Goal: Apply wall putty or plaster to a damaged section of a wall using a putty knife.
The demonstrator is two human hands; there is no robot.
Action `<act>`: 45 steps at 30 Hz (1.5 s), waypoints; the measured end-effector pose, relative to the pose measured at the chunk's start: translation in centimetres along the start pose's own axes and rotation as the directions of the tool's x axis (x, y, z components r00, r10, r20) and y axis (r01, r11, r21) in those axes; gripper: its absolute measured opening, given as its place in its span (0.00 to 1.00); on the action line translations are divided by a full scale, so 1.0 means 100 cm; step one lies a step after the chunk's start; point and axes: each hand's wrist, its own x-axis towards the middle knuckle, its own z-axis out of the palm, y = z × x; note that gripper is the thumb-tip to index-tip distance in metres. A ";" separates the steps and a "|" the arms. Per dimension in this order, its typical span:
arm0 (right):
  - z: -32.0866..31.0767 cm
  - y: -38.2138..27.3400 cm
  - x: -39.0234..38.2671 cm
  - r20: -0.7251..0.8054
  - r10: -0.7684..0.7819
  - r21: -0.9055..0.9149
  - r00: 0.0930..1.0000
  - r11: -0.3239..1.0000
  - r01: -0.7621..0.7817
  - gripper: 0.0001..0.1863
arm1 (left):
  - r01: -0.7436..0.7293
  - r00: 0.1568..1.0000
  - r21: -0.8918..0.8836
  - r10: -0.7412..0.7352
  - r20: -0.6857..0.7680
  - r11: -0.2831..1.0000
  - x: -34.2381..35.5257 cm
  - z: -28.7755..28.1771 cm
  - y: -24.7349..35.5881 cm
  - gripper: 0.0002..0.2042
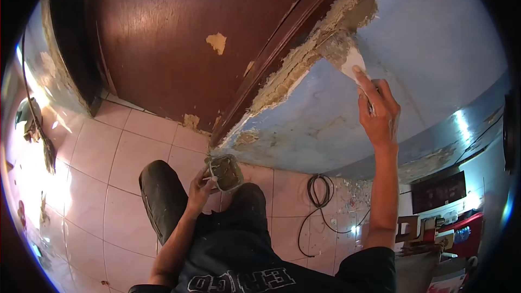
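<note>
Blue wall (pixel 434 38), scraper (pixel 355 64) at its edge

The right hand's (pixel 381 109) fingers are gripping the scraper against rough filler (pixel 361 13); the left hand's (pixel 198 191) are gripping the tub (pixel 241 176). The scraper is probably handling light and stiff, its white end offering the best hold.

A row of large, pale-outlined letters (pixel 241 281) runs across the chest of the black shirt (pixel 233 252), closer to the body than where the left hand (pixel 199 190) grips the tub (pixel 237 172), mostly to that grip's right.
</note>
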 end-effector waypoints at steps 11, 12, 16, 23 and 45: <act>-0.022 0.027 0.000 -0.087 0.000 -0.020 0.996 1.000 -0.001 0.31 | -0.007 1.000 -0.002 0.007 -0.012 1.000 -0.006 0.006 -0.001 0.29; -0.024 0.025 0.001 -0.086 0.001 -0.022 0.996 1.000 -0.003 0.31 | -0.006 1.000 -0.002 0.005 -0.010 1.000 -0.005 0.005 -0.003 0.29; -0.019 0.008 0.010 -0.034 -0.005 0.008 0.999 1.000 0.005 0.31 | 0.007 1.000 -0.016 -0.007 0.010 1.000 -0.001 0.003 -0.003 0.29; -0.010 0.013 0.018 -0.046 -0.014 -0.079 0.999 0.997 0.011 0.33 | 0.011 1.000 -0.024 -0.011 -0.010 1.000 0.000 0.002 -0.006 0.30; -0.014 0.014 0.004 -0.048 0.046 -0.048 0.998 0.998 -0.049 0.33 | 0.003 1.000 -0.030 -0.003 0.009 1.000 -0.001 0.005 -0.003 0.31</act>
